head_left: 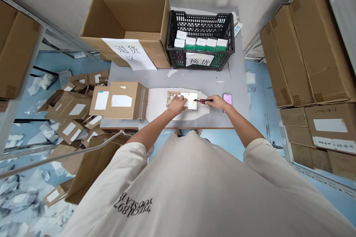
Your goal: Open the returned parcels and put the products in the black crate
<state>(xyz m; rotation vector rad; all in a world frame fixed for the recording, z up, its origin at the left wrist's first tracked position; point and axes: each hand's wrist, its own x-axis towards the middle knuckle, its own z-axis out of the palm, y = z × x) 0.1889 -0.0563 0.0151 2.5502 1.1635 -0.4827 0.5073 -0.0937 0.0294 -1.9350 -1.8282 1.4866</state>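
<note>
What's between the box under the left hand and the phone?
The right hand, holding a red-and-black cutter, is between box and phone in the head view.

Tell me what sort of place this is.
Likely a parcel-returns station: an open brown cardboard box with a white paper "returns area" sign, a black plastic mesh crate of white-and-green boxes, and labelled brown cardboard cartons heaped at left.
</note>
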